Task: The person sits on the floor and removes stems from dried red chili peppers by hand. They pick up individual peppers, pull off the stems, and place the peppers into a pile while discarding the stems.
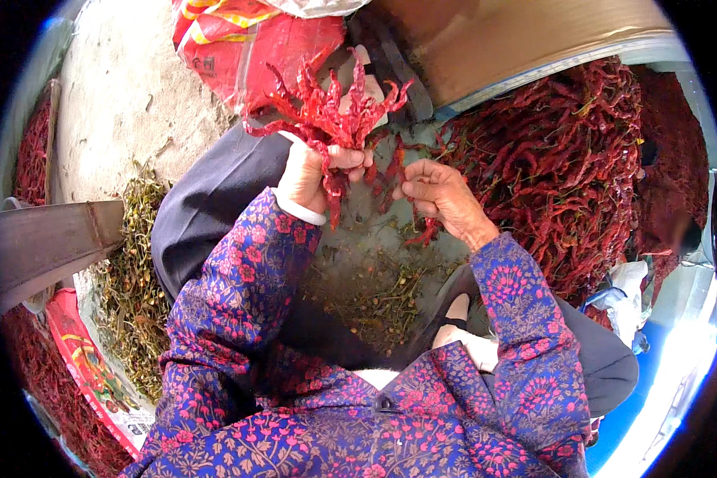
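Note:
A bunch of dried red chili peppers (334,107) fans upward out of my left hand (311,171), whose fingers are wrapped round it. Some chilies hang down below that fist. My right hand (442,195) is just to the right, with thumb and forefinger pressed together in a pinch. Whatever that pinch holds, if anything, is too small to make out. A few loose chilies (394,163) lie between and below the two hands. Beside my right hand rises a large heap of dried red chilies (550,175).
A red woven sack (263,56) lies beyond my left hand. Dry stems (131,295) are piled at the left beside a metal beam (56,243). Stem bits and debris (382,299) litter the floor between my legs. A cardboard sheet (518,40) stands at the back right.

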A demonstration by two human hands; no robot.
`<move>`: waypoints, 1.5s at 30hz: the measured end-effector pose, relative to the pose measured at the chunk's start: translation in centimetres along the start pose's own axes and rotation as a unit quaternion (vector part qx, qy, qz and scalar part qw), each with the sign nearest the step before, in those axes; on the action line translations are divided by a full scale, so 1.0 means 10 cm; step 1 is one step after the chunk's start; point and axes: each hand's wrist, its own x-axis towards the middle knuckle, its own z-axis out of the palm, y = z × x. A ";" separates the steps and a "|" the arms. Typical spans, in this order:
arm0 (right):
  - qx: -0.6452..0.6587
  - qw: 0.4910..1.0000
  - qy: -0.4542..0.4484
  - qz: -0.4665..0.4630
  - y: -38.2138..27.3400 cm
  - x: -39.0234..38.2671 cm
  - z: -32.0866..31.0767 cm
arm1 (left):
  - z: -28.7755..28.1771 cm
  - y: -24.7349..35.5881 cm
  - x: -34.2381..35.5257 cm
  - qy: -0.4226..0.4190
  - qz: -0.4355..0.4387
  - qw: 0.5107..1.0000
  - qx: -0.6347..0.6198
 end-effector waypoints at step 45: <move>-0.316 0.880 0.350 -0.054 0.69 -0.04 -0.69 | 0.10 -0.33 -0.04 0.004 -0.030 0.999 -0.023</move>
